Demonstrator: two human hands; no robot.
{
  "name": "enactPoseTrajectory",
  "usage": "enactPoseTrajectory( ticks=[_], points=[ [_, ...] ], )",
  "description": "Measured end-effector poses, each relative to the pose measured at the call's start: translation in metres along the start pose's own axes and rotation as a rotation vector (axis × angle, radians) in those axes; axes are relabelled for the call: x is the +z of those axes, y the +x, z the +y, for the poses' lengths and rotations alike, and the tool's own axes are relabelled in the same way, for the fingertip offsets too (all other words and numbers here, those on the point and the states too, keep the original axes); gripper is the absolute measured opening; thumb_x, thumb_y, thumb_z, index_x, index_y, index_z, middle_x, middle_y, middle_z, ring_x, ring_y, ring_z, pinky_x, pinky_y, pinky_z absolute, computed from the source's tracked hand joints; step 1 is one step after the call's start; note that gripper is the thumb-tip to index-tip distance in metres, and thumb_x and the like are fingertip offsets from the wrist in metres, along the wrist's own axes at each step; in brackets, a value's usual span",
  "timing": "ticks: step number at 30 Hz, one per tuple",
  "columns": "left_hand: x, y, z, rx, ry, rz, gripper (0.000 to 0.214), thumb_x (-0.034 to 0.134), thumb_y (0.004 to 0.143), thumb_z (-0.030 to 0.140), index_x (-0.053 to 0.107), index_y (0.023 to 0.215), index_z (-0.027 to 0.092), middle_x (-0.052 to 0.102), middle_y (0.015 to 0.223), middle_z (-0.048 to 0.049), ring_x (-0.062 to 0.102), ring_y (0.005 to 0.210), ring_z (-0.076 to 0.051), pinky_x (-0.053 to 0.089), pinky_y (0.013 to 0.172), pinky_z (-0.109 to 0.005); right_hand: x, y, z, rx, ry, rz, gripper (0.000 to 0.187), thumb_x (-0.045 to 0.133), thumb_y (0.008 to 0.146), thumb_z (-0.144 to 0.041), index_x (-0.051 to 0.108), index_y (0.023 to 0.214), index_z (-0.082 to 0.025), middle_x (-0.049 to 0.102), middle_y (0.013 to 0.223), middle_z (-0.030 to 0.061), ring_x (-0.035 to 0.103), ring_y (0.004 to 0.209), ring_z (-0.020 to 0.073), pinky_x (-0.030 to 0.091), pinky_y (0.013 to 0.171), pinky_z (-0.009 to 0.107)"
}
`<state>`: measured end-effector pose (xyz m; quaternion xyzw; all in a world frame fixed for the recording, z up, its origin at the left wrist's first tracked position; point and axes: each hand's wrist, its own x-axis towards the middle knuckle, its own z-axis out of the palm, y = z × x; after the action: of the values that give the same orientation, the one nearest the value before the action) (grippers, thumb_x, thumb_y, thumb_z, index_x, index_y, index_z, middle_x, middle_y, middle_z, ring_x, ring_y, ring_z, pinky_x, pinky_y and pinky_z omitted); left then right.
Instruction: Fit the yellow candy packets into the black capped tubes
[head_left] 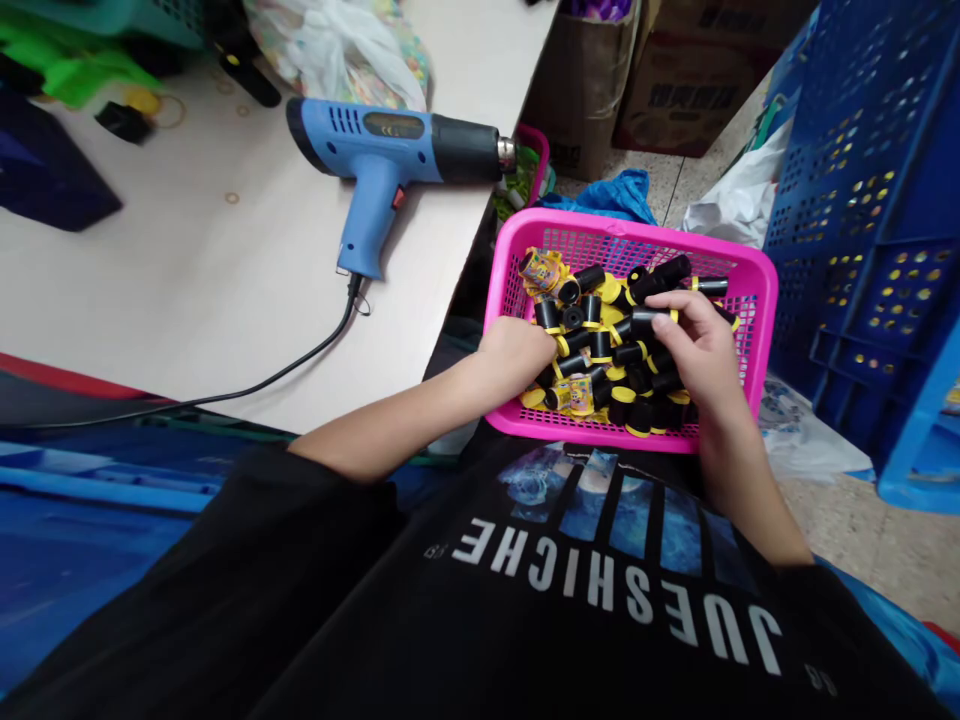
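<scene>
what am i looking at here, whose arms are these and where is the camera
There is no machine here: these are a person's own two bare hands, seen by a camera worn on their head, so the black printed T-shirt at the bottom is theirs. The left hand rests on a pile of small black cylinders with yellow ends in a pink plastic basket, and the right hand pinches one black cylinder. On the pale table beside the basket lies a blue heat gun.

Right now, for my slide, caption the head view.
Left hand and right hand in a pink basket of black-yellow cylinders, a blue heat gun beside.
</scene>
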<state>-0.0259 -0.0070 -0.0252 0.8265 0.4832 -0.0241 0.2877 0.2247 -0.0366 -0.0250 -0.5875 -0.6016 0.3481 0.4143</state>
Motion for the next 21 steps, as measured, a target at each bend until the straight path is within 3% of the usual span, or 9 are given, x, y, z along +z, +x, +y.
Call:
enactPoseTrajectory(
  ticks=[1,3,5,8,10,12,16,19,21],
  points=[
    [-0.006,-0.003,0.0,-0.004,0.113,-0.01,0.023,0.063,0.081,0.006,0.068,0.061,0.015,0.066,0.058,-0.0105,0.07,0.068,-0.03,0.045,0.067,-0.034,-0.001,-0.001,-0.001,0.044,0.066,0.008,0.019,0.062,0.09,-0.034,0.075,0.098,-0.025,0.069,0.095,0.0026,0.064,0.085,0.0187,0.053,0.077,0.034],
    [-0.018,-0.01,0.002,0.02,0.265,0.1,0.017,0.061,0.088,0.018,0.074,0.076,0.017,0.069,0.063,-0.0089,0.068,0.065,-0.025,0.041,0.061,-0.031,-0.001,-0.004,-0.004,0.118,0.209,-0.006,0.022,0.056,0.092,-0.036,0.074,0.088,-0.024,0.068,0.082,0.001,0.061,0.075,0.017,0.05,0.068,0.031],
    [-0.025,-0.017,0.004,0.127,0.278,0.378,0.021,0.056,0.095,0.026,0.074,0.085,0.019,0.07,0.066,-0.0065,0.065,0.062,-0.02,0.037,0.057,-0.029,0.001,-0.007,-0.01,0.188,0.317,-0.118,0.035,0.052,0.096,-0.046,0.074,0.081,-0.023,0.064,0.072,0.0009,0.057,0.065,0.0162,0.046,0.059,0.029],
    [-0.021,-0.018,0.006,0.472,0.269,0.801,0.021,0.057,0.098,0.027,0.071,0.084,0.021,0.063,0.058,-0.0001,0.057,0.053,-0.013,0.034,0.054,-0.027,0.009,-0.011,-0.024,0.319,0.421,-0.338,0.063,0.039,0.098,-0.071,0.078,0.086,-0.023,0.062,0.069,0.0011,0.053,0.058,0.0146,0.042,0.054,0.029],
    [-0.013,-0.014,0.005,0.673,0.236,0.983,0.011,0.062,0.096,0.024,0.071,0.09,0.022,0.061,0.056,0.003,0.053,0.051,-0.011,0.035,0.054,-0.026,0.015,-0.011,-0.033,0.369,0.479,-0.372,0.067,0.039,0.095,-0.078,0.079,0.094,-0.024,0.063,0.073,0.0007,0.055,0.061,0.0141,0.044,0.058,0.029],
    [-0.006,-0.011,0.004,0.743,0.182,1.091,0.007,0.066,0.093,0.02,0.071,0.098,0.023,0.064,0.06,0.0031,0.054,0.052,-0.01,0.036,0.054,-0.026,0.019,-0.01,-0.041,0.406,0.535,-0.356,0.06,0.05,0.092,-0.078,0.079,0.098,-0.025,0.064,0.075,0.0,0.058,0.068,0.0147,0.046,0.065,0.028],
    [0.004,-0.007,0.003,0.741,0.138,1.104,0.014,0.071,0.09,0.019,0.069,0.104,0.02,0.065,0.061,0.0031,0.053,0.052,-0.011,0.034,0.052,-0.028,0.021,-0.007,-0.048,0.48,0.608,-0.36,0.046,0.074,0.08,-0.069,0.074,0.084,-0.023,0.062,0.072,-0.0017,0.054,0.068,0.0143,0.045,0.068,0.029],
    [0.008,-0.005,0.007,0.704,0.013,0.994,0.021,0.069,0.09,0.016,0.068,0.11,0.02,0.068,0.067,0.0026,0.056,0.056,-0.011,0.039,0.056,-0.026,0.017,-0.005,-0.045,0.423,0.509,-0.202,0.038,0.086,0.072,-0.055,0.065,0.071,-0.022,0.057,0.067,-0.0046,0.047,0.063,0.0116,0.041,0.065,0.026],
    [0.008,-0.004,0.012,0.603,-0.23,0.92,0.023,0.063,0.092,0.014,0.068,0.113,0.02,0.073,0.082,-0.0016,0.063,0.07,-0.012,0.046,0.064,-0.025,0.015,-0.005,-0.041,0.395,0.43,-0.12,0.036,0.085,0.074,-0.051,0.063,0.07,-0.022,0.055,0.065,-0.0052,0.045,0.062,0.0112,0.039,0.062,0.025]
  ],
)
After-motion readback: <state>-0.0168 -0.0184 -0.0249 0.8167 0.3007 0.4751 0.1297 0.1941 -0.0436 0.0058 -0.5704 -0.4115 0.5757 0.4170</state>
